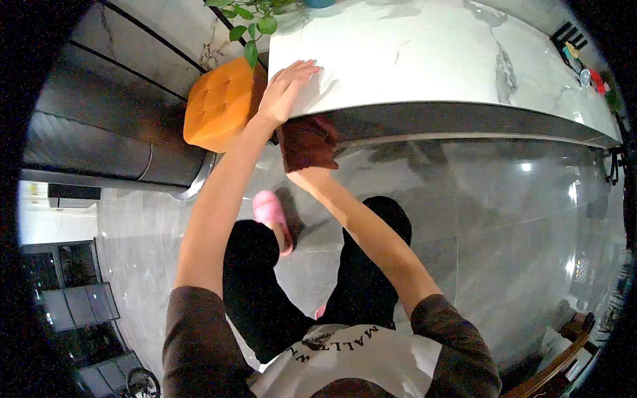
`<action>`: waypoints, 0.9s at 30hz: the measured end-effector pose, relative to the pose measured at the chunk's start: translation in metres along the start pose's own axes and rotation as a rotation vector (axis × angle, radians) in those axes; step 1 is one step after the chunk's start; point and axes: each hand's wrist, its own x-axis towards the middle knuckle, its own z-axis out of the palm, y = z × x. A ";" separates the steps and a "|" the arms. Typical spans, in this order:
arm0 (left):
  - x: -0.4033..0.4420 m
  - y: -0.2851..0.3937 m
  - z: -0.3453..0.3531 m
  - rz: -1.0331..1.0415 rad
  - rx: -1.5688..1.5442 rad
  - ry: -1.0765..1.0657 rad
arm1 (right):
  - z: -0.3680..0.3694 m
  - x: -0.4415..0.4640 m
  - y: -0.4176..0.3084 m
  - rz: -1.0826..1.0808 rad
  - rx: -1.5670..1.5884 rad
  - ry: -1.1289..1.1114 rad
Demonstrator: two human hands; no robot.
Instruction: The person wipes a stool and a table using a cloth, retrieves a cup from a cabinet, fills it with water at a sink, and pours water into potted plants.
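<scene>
My left hand (286, 91) lies flat on the near left corner of a white marble-patterned tabletop (398, 60), fingers stretched out and nothing in it. Below that corner, my right hand (306, 176) holds a dark reddish-brown cloth (306, 147) against the dark side panel (424, 121) under the top. The cloth covers the fingers of this hand; only the wrist and the heel of the hand show.
An orange tufted stool (222, 103) stands left of the table, beside a dark leather sofa (99, 142). A leafy plant (255, 26) overhangs the back left corner. Small items (584, 76) sit at the tabletop's far right. Below me is a grey tiled floor (424, 192).
</scene>
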 end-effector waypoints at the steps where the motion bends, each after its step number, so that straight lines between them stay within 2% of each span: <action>1: 0.003 -0.002 -0.001 0.016 0.002 -0.012 | 0.003 0.003 -0.003 0.002 0.000 0.000; 3: 0.000 -0.002 0.000 0.030 0.001 -0.005 | 0.009 0.006 -0.013 0.036 -0.035 -0.140; 4: -0.001 -0.002 0.003 0.034 0.032 -0.007 | 0.003 0.004 -0.019 0.033 -0.035 -0.138; 6: 0.001 0.002 -0.004 0.035 0.006 -0.019 | -0.013 0.009 -0.032 0.257 0.067 -0.184; 7: 0.001 0.004 -0.006 0.039 0.003 -0.022 | -0.007 0.008 -0.029 0.262 0.064 -0.181; 9: 0.000 0.005 -0.008 0.042 0.009 -0.023 | 0.017 0.001 -0.019 0.009 -0.219 -0.038; 13: 0.000 -0.004 -0.005 0.041 -0.033 -0.007 | 0.025 0.002 0.006 -0.082 -0.151 0.025; 15: 0.000 -0.014 0.000 0.161 -0.018 0.035 | 0.018 -0.006 0.013 -0.088 -0.039 0.345; 16: -0.001 -0.009 -0.002 0.113 -0.028 0.029 | 0.038 -0.015 0.029 -0.068 -0.222 0.422; 17: -0.001 -0.008 -0.002 0.104 -0.029 0.033 | 0.020 -0.014 0.028 -0.074 -0.219 0.414; 18: 0.000 -0.007 -0.002 0.108 0.015 0.024 | -0.002 -0.012 0.031 0.005 -0.282 0.235; 20: 0.003 -0.016 0.002 0.157 0.094 0.020 | -0.047 -0.002 0.029 0.085 -0.345 0.048; 22: 0.005 -0.021 0.005 0.155 0.094 0.027 | -0.074 0.012 0.035 0.327 -0.287 -0.446; 23: 0.005 -0.019 0.005 0.154 0.100 0.033 | -0.069 0.005 0.047 0.330 -0.288 -0.446; 25: 0.003 -0.014 0.002 0.155 0.048 0.036 | -0.061 -0.011 0.062 0.067 -0.312 0.138; 26: 0.002 -0.011 0.001 0.125 0.019 0.032 | -0.069 -0.012 0.065 0.171 -0.324 -0.056; 27: 0.002 -0.008 0.000 0.096 -0.010 0.026 | -0.075 -0.010 0.067 0.172 -0.324 -0.055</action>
